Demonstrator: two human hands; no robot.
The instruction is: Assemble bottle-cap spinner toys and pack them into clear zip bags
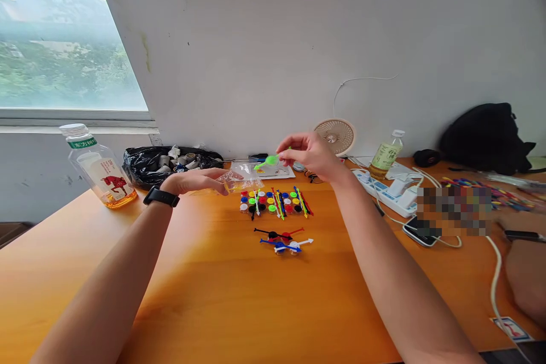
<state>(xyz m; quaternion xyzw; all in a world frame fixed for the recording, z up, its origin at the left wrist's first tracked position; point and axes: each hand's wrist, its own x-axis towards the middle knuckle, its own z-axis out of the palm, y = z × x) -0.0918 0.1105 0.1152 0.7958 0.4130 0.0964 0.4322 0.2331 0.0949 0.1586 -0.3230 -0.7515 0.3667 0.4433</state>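
My left hand, with a black band on its wrist, pinches the edge of a clear plastic bag and stretches it to the right. Something yellowish shows at the bag's lower side, too blurred to name. Just above the bag's far end, my right hand grips a green arrow spinner between thumb and fingers, its thin end towards the left. Below both hands stand rows of coloured round-based spinners, several arrows lying across them. Nearer to me sits a small group of black, red, blue and white spinners.
A large drink bottle and a black bag of cardboard tubes are at the left. On the right are a fan, a smaller bottle, a power strip with cables, and another person's arm.
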